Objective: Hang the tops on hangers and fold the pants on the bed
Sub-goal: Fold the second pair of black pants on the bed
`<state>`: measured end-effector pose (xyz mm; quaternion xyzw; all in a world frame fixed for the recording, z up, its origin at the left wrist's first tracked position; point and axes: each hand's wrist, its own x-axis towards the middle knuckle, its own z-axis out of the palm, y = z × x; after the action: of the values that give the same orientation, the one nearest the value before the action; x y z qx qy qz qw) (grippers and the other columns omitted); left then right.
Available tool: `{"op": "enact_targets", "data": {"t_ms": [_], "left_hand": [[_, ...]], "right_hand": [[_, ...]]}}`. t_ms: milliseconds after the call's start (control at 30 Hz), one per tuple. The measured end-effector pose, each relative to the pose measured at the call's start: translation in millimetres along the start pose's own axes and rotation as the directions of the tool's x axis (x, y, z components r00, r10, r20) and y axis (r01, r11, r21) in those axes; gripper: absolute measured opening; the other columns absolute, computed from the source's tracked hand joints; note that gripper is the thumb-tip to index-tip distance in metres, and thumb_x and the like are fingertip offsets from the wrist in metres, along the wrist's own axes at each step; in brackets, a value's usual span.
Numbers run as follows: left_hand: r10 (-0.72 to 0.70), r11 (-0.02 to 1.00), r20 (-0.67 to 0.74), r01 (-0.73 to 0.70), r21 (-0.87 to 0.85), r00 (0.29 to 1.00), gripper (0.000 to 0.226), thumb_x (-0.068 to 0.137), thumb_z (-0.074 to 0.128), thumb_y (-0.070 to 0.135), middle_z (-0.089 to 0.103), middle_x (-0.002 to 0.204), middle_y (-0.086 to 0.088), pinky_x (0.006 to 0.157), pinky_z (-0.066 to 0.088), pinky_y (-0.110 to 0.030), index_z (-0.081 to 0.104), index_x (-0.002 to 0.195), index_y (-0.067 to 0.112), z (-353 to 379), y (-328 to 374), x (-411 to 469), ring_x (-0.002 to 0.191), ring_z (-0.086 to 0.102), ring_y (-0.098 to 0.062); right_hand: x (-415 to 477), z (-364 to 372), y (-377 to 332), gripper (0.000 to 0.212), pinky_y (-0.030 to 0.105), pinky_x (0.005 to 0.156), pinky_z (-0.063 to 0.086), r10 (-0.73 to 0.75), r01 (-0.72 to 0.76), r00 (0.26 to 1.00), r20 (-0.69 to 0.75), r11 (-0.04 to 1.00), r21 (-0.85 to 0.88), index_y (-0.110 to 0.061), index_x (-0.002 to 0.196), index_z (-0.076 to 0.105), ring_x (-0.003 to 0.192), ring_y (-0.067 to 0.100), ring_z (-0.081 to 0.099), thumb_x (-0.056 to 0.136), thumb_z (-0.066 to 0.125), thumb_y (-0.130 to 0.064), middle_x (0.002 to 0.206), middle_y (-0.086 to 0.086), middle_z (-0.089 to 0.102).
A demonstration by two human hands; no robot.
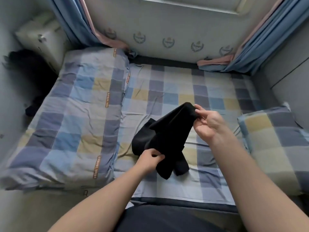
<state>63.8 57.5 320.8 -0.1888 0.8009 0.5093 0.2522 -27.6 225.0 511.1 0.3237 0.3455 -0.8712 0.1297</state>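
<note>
Black garment point(167, 136) is held between both hands over the middle of the bed point(184, 91). Its lower end is draped onto the checked sheet and its upper end is lifted clear. The upper corner is pinched by the right hand point(208, 122), thumb and fingertips closed on the fabric, forearm reaching in from lower right. The near edge is gripped by the left hand point(151, 159), fingers curled round the cloth, back of hand up. Top or pants: cannot be told. A folded quilt point(75, 114) lies left of it, a pillow point(270, 144) right.
</note>
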Motion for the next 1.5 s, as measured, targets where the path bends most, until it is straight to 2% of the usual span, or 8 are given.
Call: {"op": "enact_targets", "data": {"t_ms": [67, 200, 333, 567, 933, 1167, 1267, 1500], "left_hand": [[0.043, 0.999, -0.064, -0.042, 0.024, 0.997, 0.016, 0.084, 0.076, 0.04, 0.07, 0.105, 0.008, 0.09, 0.052, -0.032, 0.066, 0.094, 0.032, 9, 7, 0, 0.102, 0.065, -0.014], [0.085, 0.992, -0.167, -0.067, 0.109, 0.982, 0.121, 0.046, 0.074, 0.077, 0.04, 0.15, -0.001, 0.11, 0.041, -0.043, 0.033, 0.147, 0.024, 28, 38, -3, 0.137, 0.042, -0.023], [0.082, 0.972, -0.213, -0.031, 0.232, 0.974, 0.142, 0.039, 0.066, 0.09, 0.023, 0.162, 0.001, 0.115, 0.035, -0.048, 0.014, 0.155, 0.027, 57, 84, -4, 0.147, 0.029, -0.028], [0.124, 0.992, -0.299, -0.12, 0.03, 0.946, 0.022, 0.094, 0.058, 0.046, 0.07, 0.096, 0.002, 0.082, 0.051, -0.042, 0.062, 0.104, 0.027, 55, 76, 8, 0.096, 0.066, -0.028], [0.233, 0.868, -0.632, -0.451, -0.206, 0.739, 0.02, 0.103, 0.053, 0.025, 0.065, 0.076, 0.016, 0.072, 0.047, -0.026, 0.065, 0.086, 0.025, -43, 89, -25, 0.073, 0.059, -0.001], [0.616, 0.734, -0.403, -0.679, -0.019, 0.677, 0.015, 0.1, 0.06, 0.022, 0.072, 0.084, 0.015, 0.078, 0.048, -0.017, 0.074, 0.094, 0.026, -92, 130, -68, 0.085, 0.067, -0.006], [0.715, 0.685, -0.302, -0.718, 0.121, 0.631, 0.014, 0.095, 0.061, 0.021, 0.069, 0.085, 0.022, 0.083, 0.047, -0.024, 0.072, 0.094, 0.03, -107, 134, -79, 0.088, 0.066, -0.009], [0.766, 0.643, -0.314, -0.68, 0.353, 0.561, 0.019, 0.094, 0.059, 0.023, 0.067, 0.091, 0.016, 0.091, 0.047, -0.041, 0.075, 0.105, 0.024, -150, 125, -91, 0.096, 0.059, -0.016]], "right_hand": [[5, -5, -13, 0.033, 0.029, 0.101, 0.052, 0.005, -0.005, 1.0, -0.008, 1.0, 0.019, 0.001, 0.126, 0.053, 0.095, 0.028, 0.064, 0.101, 0.034, 0.009, 0.124, 0.025, 0.057], [6, -13, -21, 0.034, 0.034, 0.109, 0.045, 0.06, -0.061, 0.998, 0.013, 0.997, 0.046, 0.007, 0.128, 0.053, 0.113, 0.034, 0.061, 0.099, 0.037, 0.011, 0.136, 0.028, 0.053], [-2, -15, -25, 0.039, 0.035, 0.107, 0.047, 0.127, -0.136, 0.987, 0.097, 0.986, 0.094, 0.012, 0.136, 0.049, 0.124, 0.036, 0.06, 0.098, 0.041, 0.011, 0.138, 0.03, 0.053], [-7, -23, -40, 0.016, 0.037, 0.107, 0.047, 0.126, -0.141, 0.983, 0.136, 0.984, 0.107, 0.012, 0.11, 0.055, 0.125, 0.036, 0.059, 0.098, 0.045, 0.008, 0.137, 0.029, 0.054], [16, -50, -37, 0.047, 0.057, 0.113, 0.036, -0.001, 0.019, 0.995, 0.105, 0.985, -0.174, -0.014, 0.144, 0.043, 0.138, 0.035, 0.044, 0.097, 0.052, -0.01, 0.152, 0.009, 0.042], [23, -57, 26, 0.074, 0.013, 0.103, 0.037, -0.125, 0.566, 0.822, 0.556, 0.29, -0.771, -0.044, 0.145, 0.037, 0.128, -0.017, 0.038, 0.086, 0.074, -0.02, 0.139, -0.037, 0.041], [33, -36, 56, 0.069, 0.029, 0.105, 0.044, -0.17, 0.666, 0.743, 0.647, 0.093, -0.74, -0.027, 0.139, 0.046, 0.13, 0.012, 0.048, 0.079, 0.078, -0.016, 0.134, -0.006, 0.052], [48, -6, 73, 0.075, 0.047, 0.103, 0.045, -0.592, 0.702, 0.641, 0.488, 0.196, -0.685, -0.015, 0.132, 0.034, 0.123, 0.024, 0.046, 0.072, 0.08, -0.015, 0.132, 0.008, 0.042]]}}
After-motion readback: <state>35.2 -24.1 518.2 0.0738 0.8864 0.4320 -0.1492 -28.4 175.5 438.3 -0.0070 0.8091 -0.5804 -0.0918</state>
